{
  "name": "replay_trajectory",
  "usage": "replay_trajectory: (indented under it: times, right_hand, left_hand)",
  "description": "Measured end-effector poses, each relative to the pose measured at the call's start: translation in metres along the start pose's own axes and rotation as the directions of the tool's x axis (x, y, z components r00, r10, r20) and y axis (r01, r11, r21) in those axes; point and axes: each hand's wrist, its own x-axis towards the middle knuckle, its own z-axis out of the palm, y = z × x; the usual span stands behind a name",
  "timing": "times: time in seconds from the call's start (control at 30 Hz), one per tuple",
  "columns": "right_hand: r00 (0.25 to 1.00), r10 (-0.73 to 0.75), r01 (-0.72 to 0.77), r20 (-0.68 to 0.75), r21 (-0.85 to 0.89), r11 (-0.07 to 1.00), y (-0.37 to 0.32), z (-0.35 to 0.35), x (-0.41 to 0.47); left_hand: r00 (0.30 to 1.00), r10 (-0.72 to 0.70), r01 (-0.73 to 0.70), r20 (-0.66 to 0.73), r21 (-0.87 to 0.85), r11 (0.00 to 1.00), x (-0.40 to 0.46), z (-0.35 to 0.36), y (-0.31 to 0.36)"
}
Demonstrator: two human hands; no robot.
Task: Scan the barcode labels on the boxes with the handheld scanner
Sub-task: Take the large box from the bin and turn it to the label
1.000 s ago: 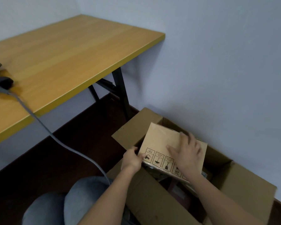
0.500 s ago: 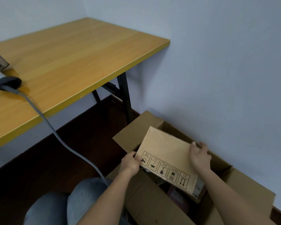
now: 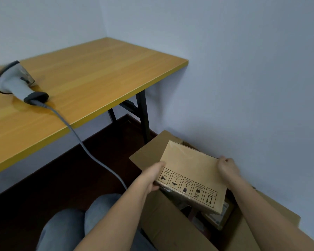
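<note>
– So, what is lying on the table (image 3: 101,73)?

– The scanner (image 3: 14,82) is resting near its left edge, its cable (image 3: 83,144) trailing over the front edge to the floor.

– And the hands?

– The left hand (image 3: 152,176) is gripping the flat box's (image 3: 192,176) left edge, the right hand (image 3: 227,166) is clasping its far right corner; they are holding it tilted above the open carton (image 3: 172,225), printed symbols facing up

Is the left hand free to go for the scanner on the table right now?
Probably not yet: the left hand grips the small box with the right hand over the open carton. The scanner lies unobstructed on the table.
</note>
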Motion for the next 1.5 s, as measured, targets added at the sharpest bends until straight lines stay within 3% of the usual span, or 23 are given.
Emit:
replay_trajectory:
  times: [0.2,0.53,0.87,1.13,1.5]
  right_hand:
    - [0.987,-0.157,0.159,0.028,-0.125,0.979,-0.043,-0.028,-0.015]
    - [0.909,-0.413,0.38,-0.047,-0.31,0.871,-0.115,-0.076,-0.07]
    - [0.748,-0.639,0.555,-0.178,-0.359,0.75,-0.164,-0.106,-0.144]
    - [0.468,-0.832,0.705,-0.299,-0.442,0.555,-0.193,-0.114,-0.212]
    - [0.077,-0.913,0.724,-0.4,-0.607,0.327,-0.235,-0.116,-0.339]
  left_hand:
    - [0.998,0.066,-0.064,0.024,-0.046,0.997,-0.021,-0.001,0.004]
    - [0.979,0.202,-0.197,0.027,-0.117,0.973,-0.063,-0.007,0.018]
    - [0.951,0.308,-0.292,0.016,-0.279,0.915,-0.106,-0.016,0.028]
    - [0.902,0.428,-0.355,0.066,-0.452,0.818,-0.142,-0.029,0.032]
    - [0.77,0.615,-0.331,0.168,-0.719,0.611,-0.195,-0.075,0.048]
